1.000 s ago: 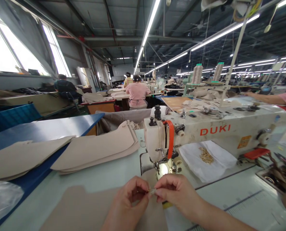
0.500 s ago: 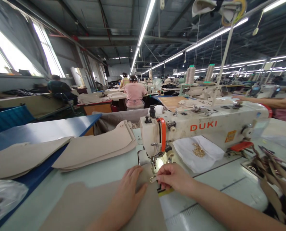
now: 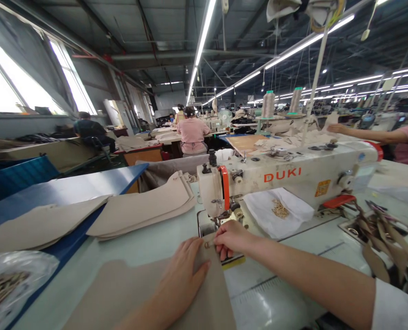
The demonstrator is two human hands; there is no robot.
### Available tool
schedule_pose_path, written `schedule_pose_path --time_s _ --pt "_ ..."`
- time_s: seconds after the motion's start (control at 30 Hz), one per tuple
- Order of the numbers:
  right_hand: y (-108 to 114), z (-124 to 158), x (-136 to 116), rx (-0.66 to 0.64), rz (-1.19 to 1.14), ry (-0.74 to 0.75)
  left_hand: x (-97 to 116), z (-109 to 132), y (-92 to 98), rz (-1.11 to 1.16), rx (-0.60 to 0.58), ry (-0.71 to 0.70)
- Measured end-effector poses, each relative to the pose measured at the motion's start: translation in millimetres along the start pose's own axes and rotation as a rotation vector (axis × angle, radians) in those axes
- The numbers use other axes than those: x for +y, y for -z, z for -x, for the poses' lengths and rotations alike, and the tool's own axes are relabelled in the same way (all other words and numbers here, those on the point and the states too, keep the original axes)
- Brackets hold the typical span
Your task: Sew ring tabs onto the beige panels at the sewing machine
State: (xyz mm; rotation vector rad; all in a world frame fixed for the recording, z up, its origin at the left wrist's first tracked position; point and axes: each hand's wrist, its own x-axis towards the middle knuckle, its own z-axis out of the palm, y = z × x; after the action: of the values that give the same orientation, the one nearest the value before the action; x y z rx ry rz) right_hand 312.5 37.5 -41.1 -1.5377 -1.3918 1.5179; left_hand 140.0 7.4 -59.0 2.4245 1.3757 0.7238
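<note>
My left hand (image 3: 181, 279) lies flat with fingers spread on a beige fabric panel (image 3: 138, 293) in front of the sewing machine. My right hand (image 3: 234, 239) is closed in a pinch at the panel's far right corner, just in front of the needle area. From its fingertips a small metal ring (image 3: 208, 244) sticks out to the left, over the fabric; whatever else the fingers hold is hidden. The white sewing machine (image 3: 279, 176) marked DUKI stands right behind this hand, its presser foot partly covered by the hand.
Stacked beige panels (image 3: 145, 206) lie at the left. A white cloth (image 3: 275, 213) bears several small gold-coloured metal pieces. Strips (image 3: 378, 243) hang by a tray at the right, and a plastic bag (image 3: 14, 284) sits lower left. A co-worker's arm (image 3: 368, 132) reaches in behind the machine.
My right hand has moved slightly left and away from me, bringing the metal ring onto the panel's corner. My left hand stays flat on the fabric. The view has shifted slightly.
</note>
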Motion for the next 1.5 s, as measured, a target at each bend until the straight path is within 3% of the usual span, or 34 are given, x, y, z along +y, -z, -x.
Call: schedule_pose_path --time_s 0.33,0.5,0.67,0.77,0.9,0.97,1.07,1.13,1.37,1.5 --pt "-2 -5 0 0.041 0.095 -0.005 11 -30 -2.8 -0.15 0.026 -0.329" --pt "1 -9 2 0.008 0.121 -0.006 8 -30 -12.1 -0.135 0.086 -0.353" --pt "4 -13 5 -0.038 0.195 0.05 8 -32 -12.6 -0.131 0.059 -0.323" --pt "7 -5 8 0.024 0.307 0.155 9 -34 -10.9 -0.122 0.045 -0.303" --pt "18 26 18 0.144 0.513 0.394 5 -34 -11.6 -0.09 0.045 -0.282" --pt "27 46 26 0.078 0.681 0.56 3 -34 -12.7 -0.083 0.03 -0.28" --pt "36 67 34 -0.041 1.137 0.923 2 -33 -13.5 -0.09 0.014 -0.279" --pt "36 72 37 -0.055 1.276 1.043 3 -33 -13.1 -0.097 0.011 -0.278" --pt "16 47 37 0.144 1.217 1.085 3 -34 -12.4 -0.168 -0.029 -0.3" --pt "13 38 43 0.102 1.231 1.134 -3 -32 -16.7 -0.204 -0.024 -0.341"
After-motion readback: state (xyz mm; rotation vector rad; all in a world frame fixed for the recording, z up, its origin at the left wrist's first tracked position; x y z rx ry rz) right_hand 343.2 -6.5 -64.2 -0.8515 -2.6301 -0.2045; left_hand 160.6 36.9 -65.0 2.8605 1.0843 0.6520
